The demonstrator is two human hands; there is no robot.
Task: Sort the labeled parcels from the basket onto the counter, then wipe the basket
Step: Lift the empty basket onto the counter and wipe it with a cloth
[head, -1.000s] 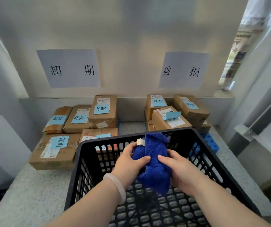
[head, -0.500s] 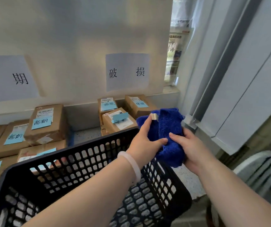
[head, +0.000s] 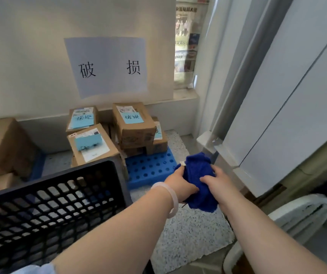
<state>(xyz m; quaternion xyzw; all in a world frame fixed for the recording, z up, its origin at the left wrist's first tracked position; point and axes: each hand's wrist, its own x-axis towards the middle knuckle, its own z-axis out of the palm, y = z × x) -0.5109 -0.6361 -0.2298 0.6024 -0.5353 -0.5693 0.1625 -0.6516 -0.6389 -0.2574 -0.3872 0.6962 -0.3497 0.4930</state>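
A bunched blue cloth (head: 198, 175) is held over the speckled counter (head: 190, 232), to the right of the black plastic basket (head: 46, 204). My left hand (head: 180, 184) grips its left side and my right hand (head: 217, 183) grips its right side. Both hands are outside the basket, just past its right wall. Brown parcels (head: 133, 125) with light blue labels are stacked against the wall under a paper sign (head: 107, 66). More labeled parcels (head: 2, 143) sit at the left edge. The basket's inside shows no parcels in the part I can see.
A blue perforated pad (head: 150, 167) lies under the right parcel stack. The counter ends at the right near a white window frame (head: 227, 155). A white chair back (head: 289, 220) stands below right of the counter edge.
The view has swung right. Both hands with the blue cloth have moved from above the basket to the right, out over the bare counter and lower.
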